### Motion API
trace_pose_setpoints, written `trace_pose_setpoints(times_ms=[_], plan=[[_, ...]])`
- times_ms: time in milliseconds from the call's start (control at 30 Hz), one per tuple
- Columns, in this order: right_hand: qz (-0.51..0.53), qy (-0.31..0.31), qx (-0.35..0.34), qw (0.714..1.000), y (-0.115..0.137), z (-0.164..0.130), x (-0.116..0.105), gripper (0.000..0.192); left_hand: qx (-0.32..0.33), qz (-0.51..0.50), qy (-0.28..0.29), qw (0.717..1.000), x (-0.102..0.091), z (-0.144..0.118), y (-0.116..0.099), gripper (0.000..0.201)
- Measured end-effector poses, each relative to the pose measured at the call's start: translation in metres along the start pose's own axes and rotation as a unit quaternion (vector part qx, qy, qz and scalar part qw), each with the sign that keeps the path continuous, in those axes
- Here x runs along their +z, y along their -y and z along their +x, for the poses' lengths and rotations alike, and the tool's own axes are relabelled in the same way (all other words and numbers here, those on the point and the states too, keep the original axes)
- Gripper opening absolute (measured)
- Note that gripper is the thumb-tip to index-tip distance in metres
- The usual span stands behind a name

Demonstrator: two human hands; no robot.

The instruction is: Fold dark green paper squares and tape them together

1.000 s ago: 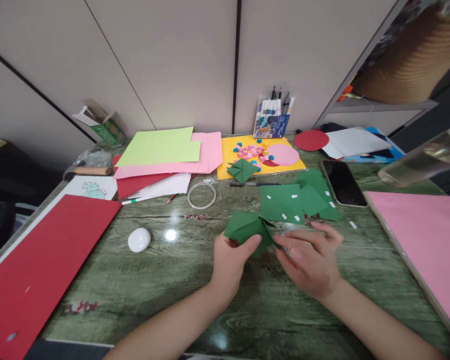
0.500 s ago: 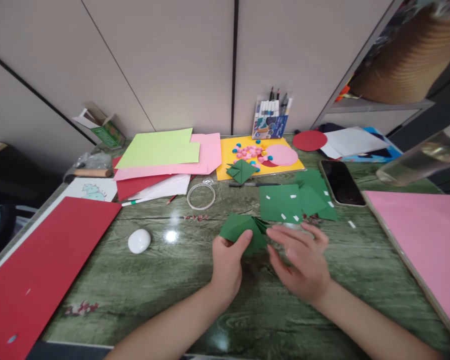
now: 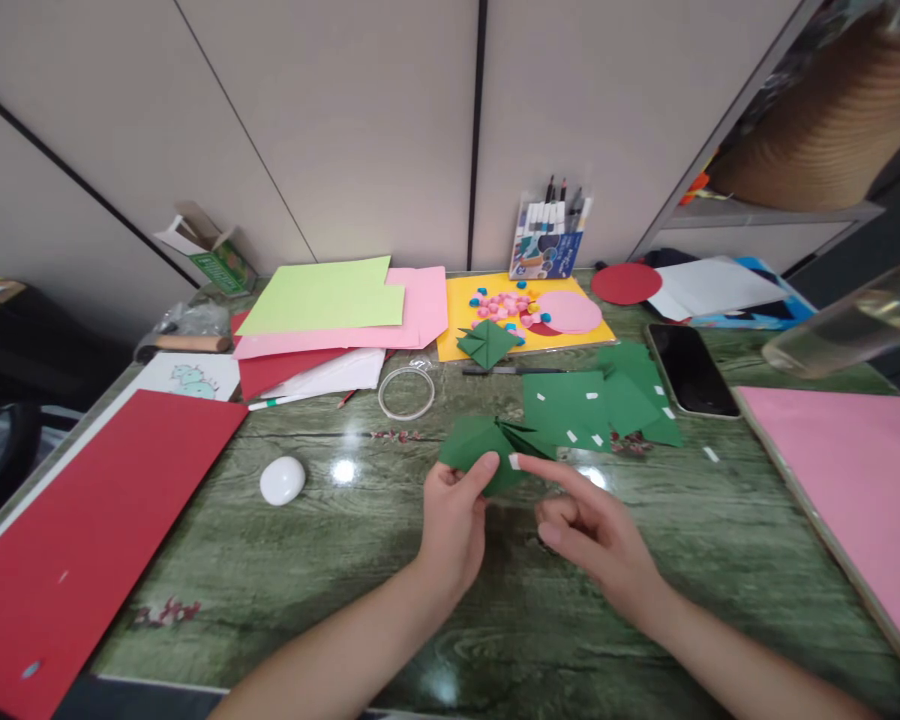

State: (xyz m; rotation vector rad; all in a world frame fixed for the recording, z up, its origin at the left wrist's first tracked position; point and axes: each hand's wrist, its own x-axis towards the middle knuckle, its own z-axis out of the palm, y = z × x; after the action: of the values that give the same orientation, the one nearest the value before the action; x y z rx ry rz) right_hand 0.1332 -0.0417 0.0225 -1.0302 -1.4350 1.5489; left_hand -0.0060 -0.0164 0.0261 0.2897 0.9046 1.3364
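A folded dark green paper (image 3: 471, 440), with several pointed layers fanned out on its right side, is pinched in my left hand (image 3: 454, 525), thumb on top. My right hand (image 3: 604, 545) stretches its index finger to this paper, the other fingers curled loosely. At that fingertip a small white piece of tape (image 3: 514, 461) shows against the green paper; whether it sticks to finger, paper or both I cannot tell. Behind lie flat green paper sheets (image 3: 562, 408) with several white tape pieces on them. A similar folded green paper (image 3: 487, 343) rests farther back on a yellow sheet (image 3: 454, 347).
Pink, blue and yellow beads (image 3: 506, 305) sit by pink circles (image 3: 570, 311). A phone (image 3: 691, 370), a pink pad (image 3: 847, 470) and a bottle (image 3: 840, 335) are right. Leftward are a white rounded object (image 3: 283, 481), a tape ring (image 3: 406, 393) and a red sheet (image 3: 112, 520).
My right index finger has stretched leftward to the folded paper, where the white tape piece now shows. The paper's right-hand layers are spread wider; my left hand keeps its hold.
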Motion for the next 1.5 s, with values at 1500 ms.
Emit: trace_pose_setpoints(times_ms=[1500], plan=[[-0.096,0.044,0.077,0.991,0.002,0.007,0.003,0.063,0.029,-0.016,-0.013,0.999,-0.002,-0.002,-0.001,0.004]])
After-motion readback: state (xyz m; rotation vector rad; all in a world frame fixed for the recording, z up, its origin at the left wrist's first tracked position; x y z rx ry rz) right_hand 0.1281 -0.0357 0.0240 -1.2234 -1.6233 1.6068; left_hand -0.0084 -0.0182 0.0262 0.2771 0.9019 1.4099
